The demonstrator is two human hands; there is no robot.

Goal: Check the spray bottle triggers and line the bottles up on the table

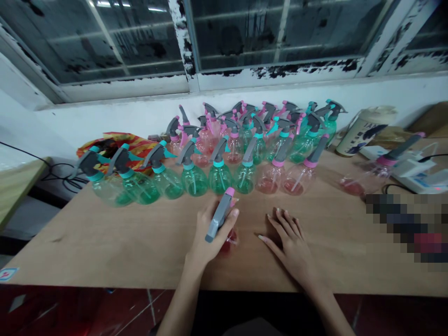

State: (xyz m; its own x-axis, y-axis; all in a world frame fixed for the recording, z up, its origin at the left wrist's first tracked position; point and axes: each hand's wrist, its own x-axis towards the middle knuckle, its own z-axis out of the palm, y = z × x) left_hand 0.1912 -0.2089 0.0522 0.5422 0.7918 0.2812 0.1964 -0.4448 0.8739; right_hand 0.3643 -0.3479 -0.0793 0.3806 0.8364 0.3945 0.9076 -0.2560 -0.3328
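My left hand (pixel 210 233) is wrapped round the neck of a spray bottle (pixel 220 217) with a grey trigger head and a pink nozzle. Below the hand, part of its clear pinkish-red body (pixel 229 241) shows; the rest is hidden by my fingers. To the right, my right hand (pixel 290 245) lies on the table with its fingers spread, holding nothing. Just beyond both hands stands a row of spray bottles, among them a green one (pixel 220 177) with a turquoise collar and a pink one (pixel 299 175) with a pink collar.
Several more green and pink spray bottles crowd the back of the wooden table (pixel 122 247) by the wall. A yellow-red bag (pixel 136 149) lies behind the left ones. On the right are a lone pink bottle (pixel 371 172), a white cylindrical container (pixel 366 130) and white power strips (pixel 420 172).
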